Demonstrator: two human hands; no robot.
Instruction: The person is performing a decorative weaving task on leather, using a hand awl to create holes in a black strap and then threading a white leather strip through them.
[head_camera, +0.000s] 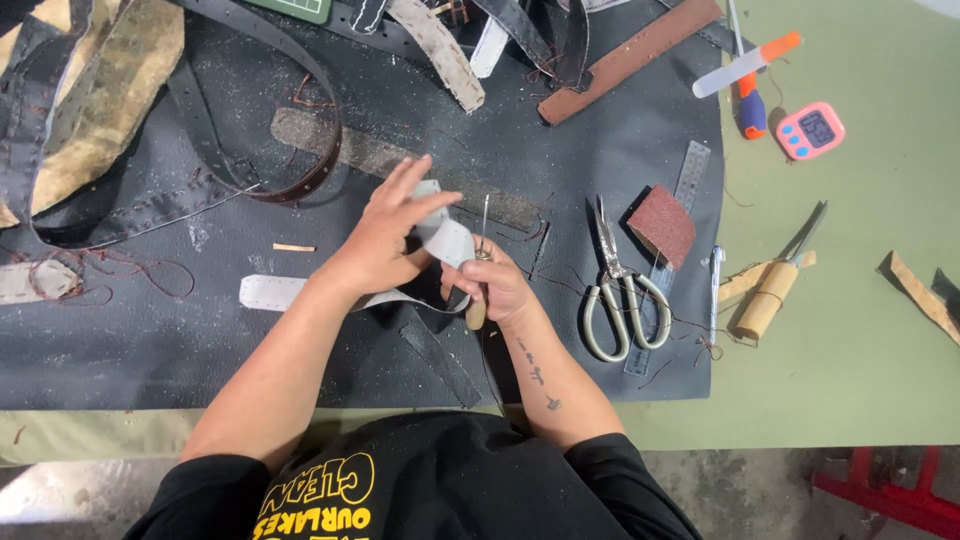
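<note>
On the counter mat, my left hand (385, 235) pinches the floppy grey strap (445, 240) near its fold; my right hand (490, 285) grips an awl (483, 250).

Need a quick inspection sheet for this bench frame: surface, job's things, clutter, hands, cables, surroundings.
Surface: green table under a dusty dark leather sheet.
Job's things: pale grey strap; awl.
Clutter: scissors, sandpaper block, metal ruler, wooden-handled knife, pink timer, loose straps.
Hands: left hand on the strap; right hand gripping the awl.
Cables: nothing seen.
Surroundings: concrete floor, red frame.
</note>
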